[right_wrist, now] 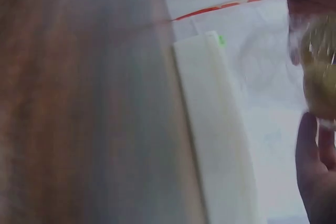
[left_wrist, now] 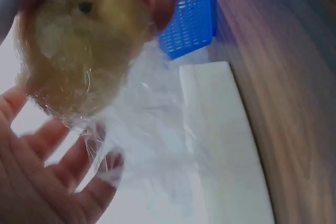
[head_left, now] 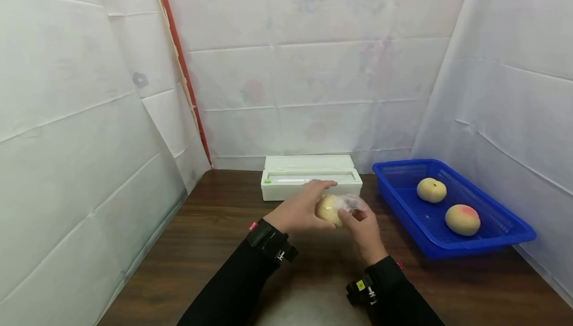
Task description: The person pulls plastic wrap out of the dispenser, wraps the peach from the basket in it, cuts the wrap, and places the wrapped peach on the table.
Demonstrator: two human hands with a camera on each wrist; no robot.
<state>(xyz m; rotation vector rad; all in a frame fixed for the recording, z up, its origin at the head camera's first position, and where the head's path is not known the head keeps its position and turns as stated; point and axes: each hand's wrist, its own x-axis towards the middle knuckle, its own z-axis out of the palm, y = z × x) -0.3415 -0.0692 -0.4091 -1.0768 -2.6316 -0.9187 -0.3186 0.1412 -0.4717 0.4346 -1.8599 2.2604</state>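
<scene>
A yellow peach (head_left: 328,209) is held off the table between both hands. Clear plastic wrap (left_wrist: 152,124) covers it and trails loosely to one side; a dark spot shows at its top in the left wrist view. My left hand (head_left: 303,208) curves its thumb and fingers round the peach's left side. On the other side, my right hand (head_left: 366,231) pinches the gathered wrap against the fruit. In the right wrist view the peach (right_wrist: 321,85) is cut off by the frame's edge, with fingertips touching it from below.
Behind the hands stands a white plastic wrap box (head_left: 286,192), lid raised, with a green piece at its left end. A blue basket (head_left: 429,246) to the right holds a pale yellow fruit (head_left: 431,190) and a pink-blushed peach (head_left: 463,219). Sheeted walls enclose the brown table (head_left: 179,266).
</scene>
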